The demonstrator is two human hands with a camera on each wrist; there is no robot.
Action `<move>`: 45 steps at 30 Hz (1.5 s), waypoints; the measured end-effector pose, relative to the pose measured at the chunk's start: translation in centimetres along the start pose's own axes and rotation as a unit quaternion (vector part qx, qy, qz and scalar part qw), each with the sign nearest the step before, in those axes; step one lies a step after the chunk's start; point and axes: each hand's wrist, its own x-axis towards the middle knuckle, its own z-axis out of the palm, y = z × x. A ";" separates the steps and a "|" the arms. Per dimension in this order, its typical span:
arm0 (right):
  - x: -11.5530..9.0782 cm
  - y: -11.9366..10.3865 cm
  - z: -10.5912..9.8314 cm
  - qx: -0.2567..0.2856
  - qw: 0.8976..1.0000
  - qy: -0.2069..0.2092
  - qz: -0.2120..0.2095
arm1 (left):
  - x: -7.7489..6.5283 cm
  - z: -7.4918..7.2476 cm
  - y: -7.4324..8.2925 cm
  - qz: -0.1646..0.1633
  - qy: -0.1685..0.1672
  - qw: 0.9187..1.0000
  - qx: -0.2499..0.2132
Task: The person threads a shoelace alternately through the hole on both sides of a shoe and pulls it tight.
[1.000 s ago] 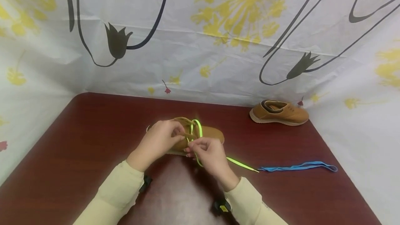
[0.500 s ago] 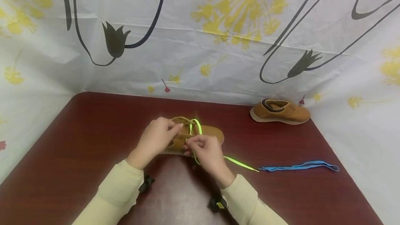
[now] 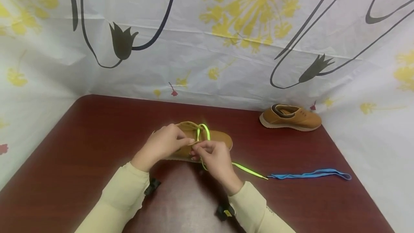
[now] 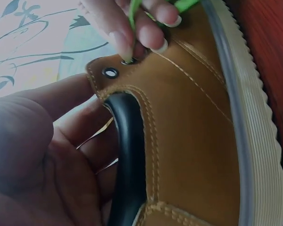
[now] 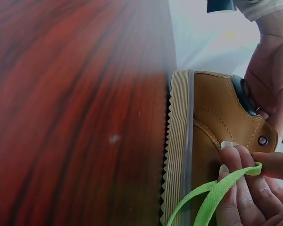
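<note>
A tan shoe with a ribbed pale sole stands on the table, toe to the right. My left hand holds the edge of its eyelet flap, with fingers behind the flap in the left wrist view. A metal-ringed eyelet shows near the flap's corner. Beside it, my right hand pinches a neon green shoelace right at another eyelet. From the right fingers the lace trails in a loop, and its loose end lies on the table. Further up, the lace crosses the shoe's opening.
A second tan shoe, with no lace visible in it, stands at the back right by the patterned sheet. A folded blue shoelace lies to the right on the dark red table.
My left hand lifted off the flap half a second ago and has come back down onto its edge. The right hand keeps its pinch on the green shoelace, nearly in place.
</note>
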 end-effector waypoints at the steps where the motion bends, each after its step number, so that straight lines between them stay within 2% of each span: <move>1: 0.0 0.0 -0.1 -0.001 1.000 0.001 0.000 | 0.1 0.0 0.1 0.007 -0.003 1.000 -0.001; 6: 0.1 0.0 -0.3 -0.007 1.000 0.003 -0.009 | 0.7 0.3 0.1 0.037 -0.003 0.999 -0.008; 10: 0.1 0.0 -0.5 -0.015 1.000 0.001 -0.020 | 1.2 0.5 0.1 0.021 0.007 1.000 -0.015; 13: 0.0 0.0 -0.4 -0.021 0.999 -0.005 -0.028 | 1.6 0.8 0.0 0.007 -0.002 1.000 -0.026; 17: -0.1 0.2 -0.3 -0.025 0.999 -0.014 -0.029 | 1.8 1.1 -0.2 0.007 -0.011 0.999 -0.041; 22: 0.0 0.2 -0.6 -0.059 0.997 -0.010 -0.037 | 1.8 1.4 -0.3 0.020 0.020 0.998 -0.052; 25: 0.2 -0.1 -1.4 -0.075 0.996 -0.026 -0.044 | 1.8 1.5 -0.2 0.016 0.045 0.998 -0.046; 30: 0.5 -0.9 -3.0 -0.010 0.998 -0.059 -0.027 | 1.7 1.4 0.1 -0.010 0.087 0.995 -0.054; 32: 0.8 -1.0 -3.6 0.010 0.999 -0.044 -0.019 | 1.6 1.3 0.1 -0.016 0.099 0.993 -0.063; 34: 1.1 -0.8 -4.1 0.012 1.000 -0.011 -0.013 | 1.5 1.2 0.1 -0.018 0.104 0.992 -0.070; 38: 1.8 -0.1 -5.0 -0.023 0.998 0.065 -0.006 | 1.4 1.0 0.1 -0.020 0.113 0.989 -0.090; 40: 2.1 0.4 -5.4 -0.042 0.996 0.078 0.007 | 1.3 0.9 0.0 -0.022 0.120 0.987 -0.101; 42: 2.3 0.8 -5.9 -0.052 0.996 0.061 0.026 | 1.3 0.8 -0.1 -0.022 0.130 0.986 -0.105; 45: 2.4 1.2 -6.3 -0.046 0.998 -0.001 0.053 | 1.3 0.6 -0.2 -0.017 0.142 0.984 -0.108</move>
